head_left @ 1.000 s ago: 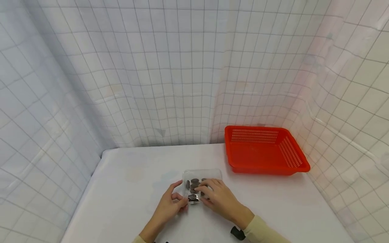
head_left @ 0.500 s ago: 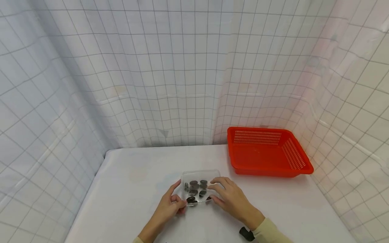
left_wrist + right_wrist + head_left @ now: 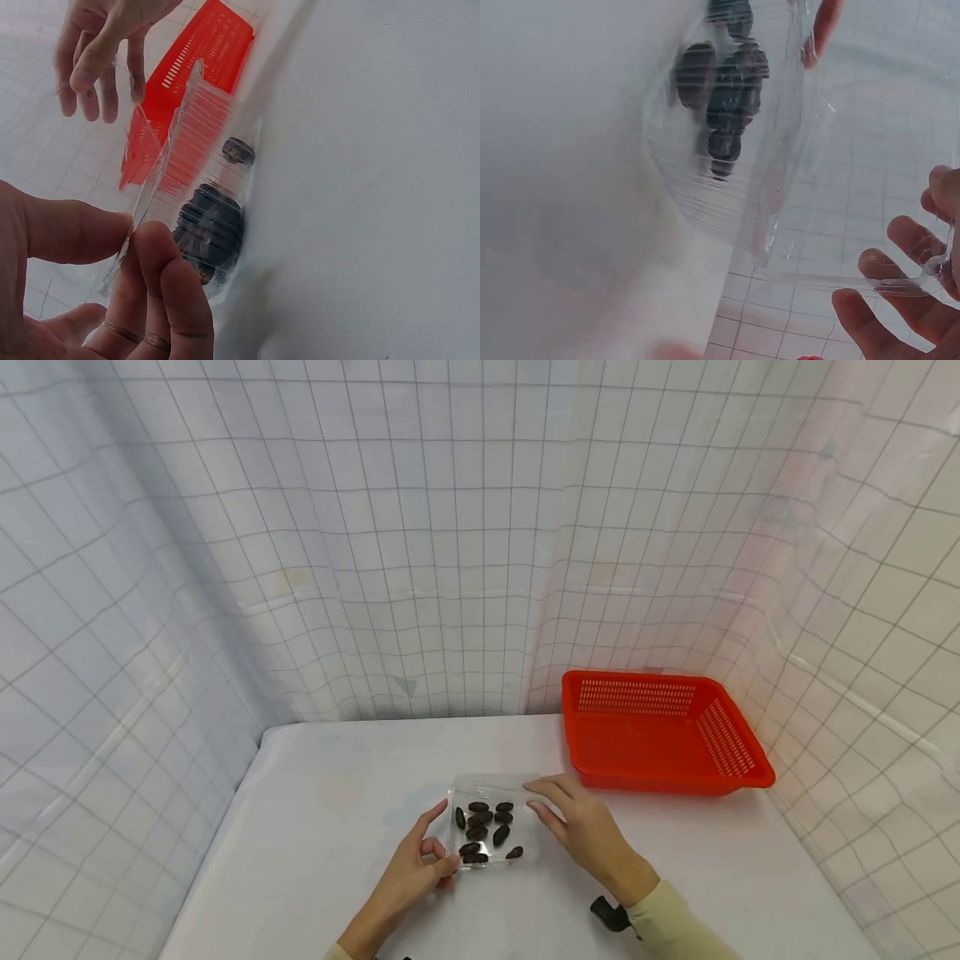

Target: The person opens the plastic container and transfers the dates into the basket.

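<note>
A clear plastic clamshell box [image 3: 529, 843] rests on the white table, with several dark brown oval fruits [image 3: 501, 835] that look like dates inside. Its clear lid [image 3: 870, 142] is raised from the tray and stands up toward the far side. My left hand [image 3: 416, 867] pinches the rim at the box's left; the left wrist view shows thumb and fingertips on that edge. At the lid's right edge, my right hand [image 3: 588, 831] holds the plastic, with fingers [image 3: 904, 289] showing through it in the right wrist view. Ribbed tray walls partly blur the fruits in both wrist views.
Behind and to the right stands a red perforated plastic basket [image 3: 663, 782] near the table's back edge. White gridded curtains [image 3: 420, 568] enclose the table [image 3: 337, 793] at the back and sides. A small black device [image 3: 609, 914] sits at my right wrist.
The lid, over the fruits before, has swung up and back. My right hand has moved from above the box to the right and away from me, while my left stays at the rim.
</note>
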{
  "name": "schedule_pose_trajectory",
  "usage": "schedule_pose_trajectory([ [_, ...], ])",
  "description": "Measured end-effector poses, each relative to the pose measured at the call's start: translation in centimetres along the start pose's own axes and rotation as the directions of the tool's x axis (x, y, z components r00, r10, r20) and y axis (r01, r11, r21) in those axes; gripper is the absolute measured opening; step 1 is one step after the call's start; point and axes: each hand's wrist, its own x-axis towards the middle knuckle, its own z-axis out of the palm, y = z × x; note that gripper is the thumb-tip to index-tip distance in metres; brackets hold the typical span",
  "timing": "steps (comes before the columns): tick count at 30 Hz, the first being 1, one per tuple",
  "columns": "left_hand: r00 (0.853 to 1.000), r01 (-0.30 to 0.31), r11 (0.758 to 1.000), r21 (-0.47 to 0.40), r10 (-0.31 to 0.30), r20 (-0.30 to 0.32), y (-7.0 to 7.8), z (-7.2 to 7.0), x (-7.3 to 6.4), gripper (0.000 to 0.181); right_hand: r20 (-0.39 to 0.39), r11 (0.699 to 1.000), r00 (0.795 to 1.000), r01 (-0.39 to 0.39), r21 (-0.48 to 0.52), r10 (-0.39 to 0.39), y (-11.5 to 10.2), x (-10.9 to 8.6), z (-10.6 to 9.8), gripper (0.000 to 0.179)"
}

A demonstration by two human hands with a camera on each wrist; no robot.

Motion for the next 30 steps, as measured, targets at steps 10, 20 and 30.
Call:
schedule_pose_trajectory([
  [10,0.996,-0.018,0.971,0.237,0.039,-0.083,-0.1,0.2,-0.2,0.098,0.027,0.982,0.991,-0.136,0.131,0.133,0.6,1.0,-0.1,0.054],
  [20,0.982,-0.125,0.912,0.390,0.169,-0.082,0.2,0.8,-0.5,0.096,0.155,0.882,0.909,-0.414,0.227,0.386,0.5,1.3,0.8,0.086],
  [30,0.983,-0.145,0.899,0.413,0.178,-0.044,0.4,1.2,-0.3,0.108,0.348,0.810,0.795,-0.568,0.144,0.496,0.5,0.7,1.8,0.099],
])
